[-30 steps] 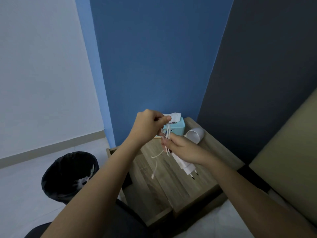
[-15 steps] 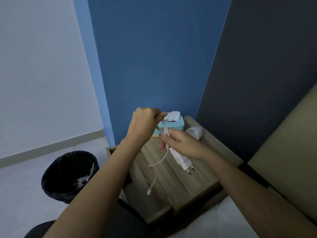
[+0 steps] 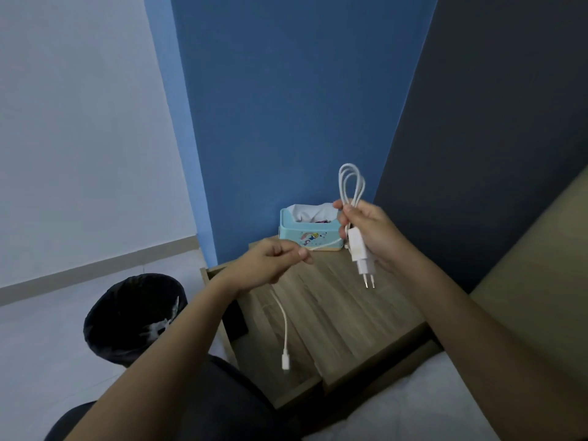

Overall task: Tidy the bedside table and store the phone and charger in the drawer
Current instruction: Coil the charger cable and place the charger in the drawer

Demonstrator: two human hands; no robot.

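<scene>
My right hand (image 3: 372, 232) holds the white charger (image 3: 361, 254) above the wooden bedside table (image 3: 331, 310), plug pins pointing down, with loops of its white cable (image 3: 350, 183) sticking up above my fingers. My left hand (image 3: 270, 262) pinches the same cable further along. The free end hangs below that hand and ends in a small connector (image 3: 285, 361) over the open drawer (image 3: 270, 354) at the table's left. No phone is visible.
A light-blue tissue box (image 3: 307, 235) stands at the back of the table against the blue wall. A black-lined waste bin (image 3: 133, 316) sits on the floor to the left. A bed edge with white sheet (image 3: 423, 405) lies at lower right.
My hands have pulled apart: the right one rose to the right with the charger and cable loops, the left one dropped leftward along the cable. The white cup is out of sight.
</scene>
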